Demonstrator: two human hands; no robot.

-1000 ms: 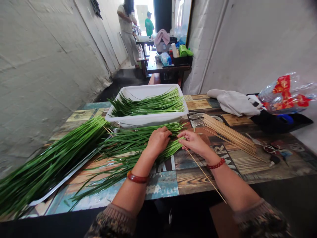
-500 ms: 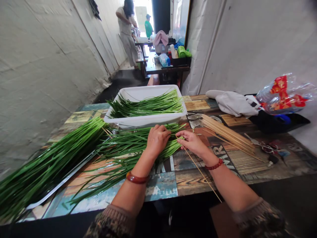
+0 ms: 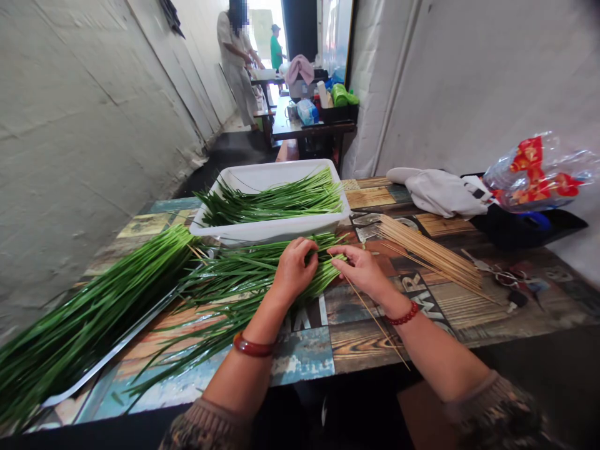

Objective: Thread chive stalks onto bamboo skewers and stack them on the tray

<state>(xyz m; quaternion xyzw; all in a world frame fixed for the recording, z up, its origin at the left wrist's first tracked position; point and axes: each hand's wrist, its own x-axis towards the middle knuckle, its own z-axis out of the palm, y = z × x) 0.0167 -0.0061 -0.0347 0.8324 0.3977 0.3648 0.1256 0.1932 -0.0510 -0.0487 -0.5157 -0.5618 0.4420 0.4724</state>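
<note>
Between the thumb and fingers of my right hand (image 3: pixel 360 267) is a thin bamboo skewer (image 3: pixel 375 319), slanting down past the table's front edge. Its upper end lies beside the pale stem ends of loose green garlic chives (image 3: pixel 244 269) spread on the table. My left hand (image 3: pixel 294 267) is over those chives, left of the right hand, with fingers curled down. What lies under its fingertips is hidden. A pile of skewers (image 3: pixel 429 259) rests to the right. A white plastic tub (image 3: pixel 272 232) behind my hands holds more chives (image 3: pixel 281 203).
At left, a big heap of chives (image 3: pixel 94 306) lies on a metal-edged tray (image 3: pixel 112 356). Keys (image 3: pixel 515 300), scissors (image 3: pixel 473 261), a pale cap (image 3: pixel 434 190) and a clear-and-red plastic bag (image 3: pixel 539 175) are at right. Two people stand farther back, near another table (image 3: pixel 293 128).
My left hand has turned slightly, opening a gap between thumb and forefinger. The right hand keeps hold of the skewer, shifted a little. The person at the back has lowered their arms.
</note>
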